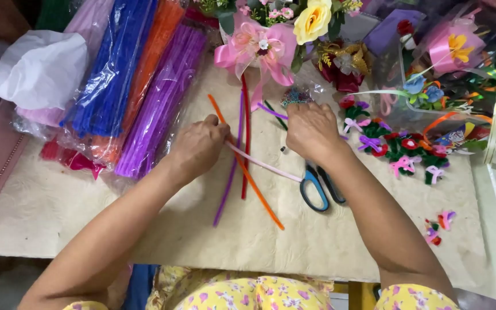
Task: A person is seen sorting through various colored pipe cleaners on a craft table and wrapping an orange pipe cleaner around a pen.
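Fingers of the left hand (pixel 199 146) pinch one end of a pale pink pipe cleaner (pixel 265 165) against the tabletop (pixel 340 241), steadying it, while the right hand (pixel 312 131) curls closed near scissors (pixel 317 183), its grip hidden.

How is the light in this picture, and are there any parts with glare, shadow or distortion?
Head view: light is soft and even; the left hand and right hand cast only faint shadows on the cream mat. Glare shows on the plastic bags of pipe cleaners and on the clear wrapping at upper right. The edges bend slightly from the wide lens; the centre is sharp.
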